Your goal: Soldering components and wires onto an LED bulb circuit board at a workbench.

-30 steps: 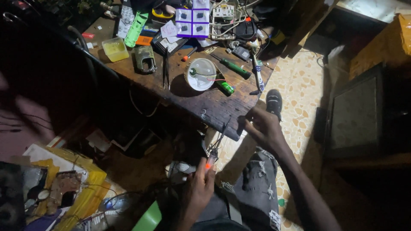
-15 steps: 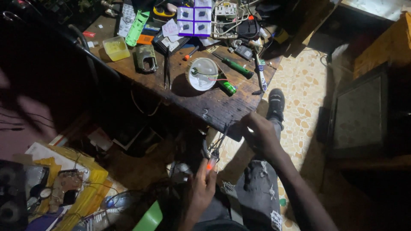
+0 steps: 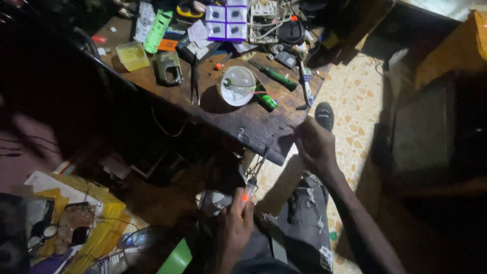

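Wooden counter [image 3: 243,124] edge, cluttered, above your hands.
Your left hand [image 3: 234,228] pinches orange-handled pliers [image 3: 252,177]; your right hand [image 3: 315,144] curls at the edge, grip unclear. White tub [image 3: 238,85], green screwdriver [image 3: 276,77] behind.

Tools and a white bowl [image 3: 239,85] crowd the far half of the table [image 3: 253,127], while its near corner and the tiled floor [image 3: 355,96] beside it lie open.

Left hand [image 3: 234,226] is held low near the lap, fingers curled closed, thumb uppermost, forearm running down out of frame. Right hand [image 3: 315,144] is raised higher and further forward, fingers loosely closed in a pinch, arm extended, elbow toward the lower right.
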